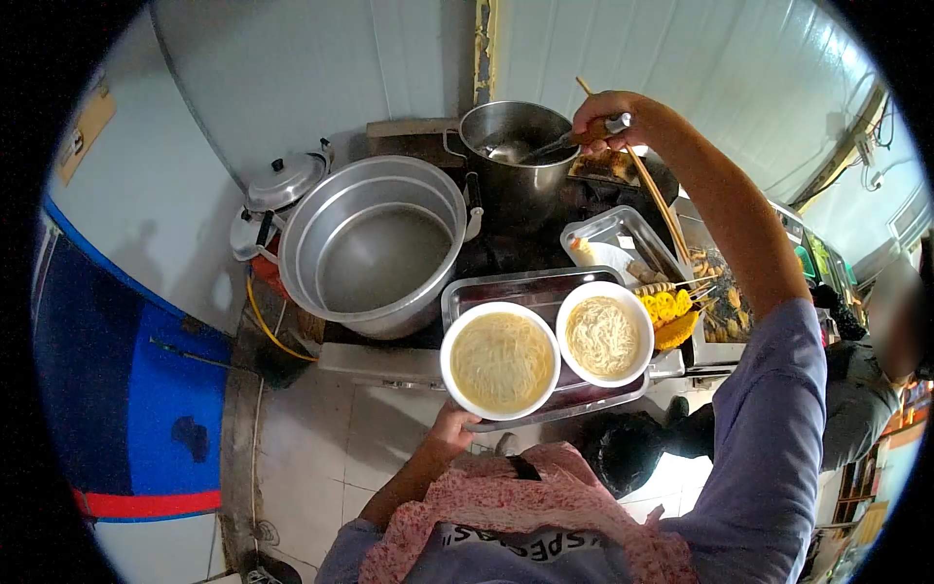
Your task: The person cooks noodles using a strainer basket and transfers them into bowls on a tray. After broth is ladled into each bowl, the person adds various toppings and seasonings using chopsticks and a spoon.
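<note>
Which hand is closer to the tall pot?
Right. The right hand is up beside the tall pot; the left hand is farther away, down by a noodle bowl.

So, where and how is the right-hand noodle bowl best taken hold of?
Probably two-handed, by the round rim of this bowl, from its near and far sides: the other bowl crowds its left, and yellow food pieces its right.

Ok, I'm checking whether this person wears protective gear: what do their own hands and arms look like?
The right hand and left hand are bare, with no gloves, and no watch shows. The right sleeve is short, plain and greyish purple, leaving the forearm uncovered. The left sleeve, only partly in view, looks the same colour.
</note>
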The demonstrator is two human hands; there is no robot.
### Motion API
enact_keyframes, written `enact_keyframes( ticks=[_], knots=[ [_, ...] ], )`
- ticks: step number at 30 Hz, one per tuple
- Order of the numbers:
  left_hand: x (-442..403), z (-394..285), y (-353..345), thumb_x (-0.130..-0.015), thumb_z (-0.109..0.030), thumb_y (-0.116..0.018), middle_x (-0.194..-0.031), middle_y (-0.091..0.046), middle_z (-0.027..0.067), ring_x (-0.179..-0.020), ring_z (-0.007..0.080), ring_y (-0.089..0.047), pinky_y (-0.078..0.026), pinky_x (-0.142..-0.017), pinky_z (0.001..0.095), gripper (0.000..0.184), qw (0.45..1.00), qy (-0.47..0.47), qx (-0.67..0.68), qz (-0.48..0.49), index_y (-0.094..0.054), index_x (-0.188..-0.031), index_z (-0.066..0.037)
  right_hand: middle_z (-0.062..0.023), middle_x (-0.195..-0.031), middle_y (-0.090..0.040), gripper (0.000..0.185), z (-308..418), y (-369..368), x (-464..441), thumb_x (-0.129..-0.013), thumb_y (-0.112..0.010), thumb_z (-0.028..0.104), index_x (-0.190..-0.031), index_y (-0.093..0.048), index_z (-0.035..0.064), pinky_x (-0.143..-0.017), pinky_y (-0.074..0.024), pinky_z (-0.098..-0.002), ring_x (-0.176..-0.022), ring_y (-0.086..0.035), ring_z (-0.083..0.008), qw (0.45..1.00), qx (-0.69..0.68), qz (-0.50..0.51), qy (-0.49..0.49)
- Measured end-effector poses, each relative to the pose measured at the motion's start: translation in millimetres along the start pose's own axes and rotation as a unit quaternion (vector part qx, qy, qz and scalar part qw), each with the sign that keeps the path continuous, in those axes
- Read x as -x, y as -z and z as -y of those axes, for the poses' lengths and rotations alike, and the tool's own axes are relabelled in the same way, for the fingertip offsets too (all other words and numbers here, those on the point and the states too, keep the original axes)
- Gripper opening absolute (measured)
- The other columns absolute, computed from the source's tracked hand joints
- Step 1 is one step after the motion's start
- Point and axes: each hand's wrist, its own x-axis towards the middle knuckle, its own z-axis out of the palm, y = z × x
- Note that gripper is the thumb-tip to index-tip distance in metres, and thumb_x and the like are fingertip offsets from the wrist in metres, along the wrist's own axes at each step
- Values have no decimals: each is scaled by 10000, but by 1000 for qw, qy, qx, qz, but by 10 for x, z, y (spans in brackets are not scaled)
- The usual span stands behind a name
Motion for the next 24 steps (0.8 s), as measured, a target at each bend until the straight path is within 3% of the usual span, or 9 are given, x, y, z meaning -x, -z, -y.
enact_keyframes(
  ticks=[2, 6, 12, 14, 16, 17, 19, 21, 24],
  knots=[
    [73, 175, -22, -577, 14, -621, -1069, -556, 169, -1057, 320, -517, -410, -889, 405, 319, 999, -33, -20, -7, -554, -888, -13, -171, -698, -609, 162, 182, -117, -2, -753, -564, 121, -768, -529, -37, -287, -321, -203, -414, -518, -130, 993, -38, 34, -104],
    [130, 536, -2, -566, 69, -513, -1072, -543, 160, -1080, 310, -496, -380, -927, 387, 358, 997, -78, -13, 5, -551, -916, -2, -188, -689, -600, 163, 181, -212, -130, -741, -567, 113, -738, -517, -43, -285, -316, -211, -411, -522, -147, 994, -20, 30, -99],
    [123, 340, 41, -555, 70, -513, -1069, -539, 170, -1066, 332, -492, -377, -918, 423, 320, 998, 11, -59, 17, -539, -865, -4, -219, -750, -618, 223, -309, -22, -159, -764, -549, 115, -850, -547, -91, -276, -329, -197, -423, -529, -140, 987, -151, -17, 52],
    [120, 353, 37, -560, 74, -507, -1080, -531, 170, -1067, 332, -489, -379, -916, 422, 311, 997, -39, -69, 15, -537, -859, -3, -194, -746, -614, 235, -384, 66, -11, -785, -541, 134, -883, -554, -79, -316, -359, -213, -483, -543, -150, 979, -201, 14, 25],
    [62, 331, 64, -564, 83, -500, -1087, -527, 171, -1067, 329, -487, -386, -911, 414, 303, 989, -120, -88, 16, -539, -853, -2, -137, -720, -602, 219, -445, 211, 118, -813, -537, 169, -895, -558, -34, -393, -413, -248, -600, -573, -171, 956, -244, 162, -15],
    [57, 413, 79, -587, 53, -548, -1065, -545, 163, -1027, 312, -517, -412, -875, 406, 294, 980, -150, -128, 11, -544, -875, -6, -237, -815, -617, 295, -368, -26, 372, -783, -535, 97, -996, -557, -106, -315, -379, -186, -469, -535, -142, 964, -265, 22, 15],
    [68, 572, 118, -632, -6, -643, -1019, -581, 147, -947, 279, -575, -465, -801, 389, 302, 956, -208, -209, 2, -553, -920, -14, -248, -835, -611, 311, -408, -35, 605, -778, -540, 89, -1021, -550, -104, -323, -387, -187, -483, -530, -142, 947, -318, 11, 46],
    [35, 257, -20, -648, -7, -642, -1007, -580, 133, -940, 257, -573, -467, -789, 382, 312, 991, -11, 129, -31, -545, -944, -19, -268, -842, -599, 340, -390, -68, 734, -774, -545, 85, -1045, -533, -120, -339, -399, -192, -485, -504, -144, 941, -328, -50, 59],
    [84, 475, 75, -670, 24, -618, -978, -577, 117, -900, 214, -580, -478, -738, 339, 339, 978, -126, -167, 4, -527, -992, -26, -271, -850, -586, 378, -227, -117, 1043, -769, -546, 84, -1072, -511, -137, -334, -389, -180, -490, -495, -142, 954, -285, -58, 72]
  ],
)
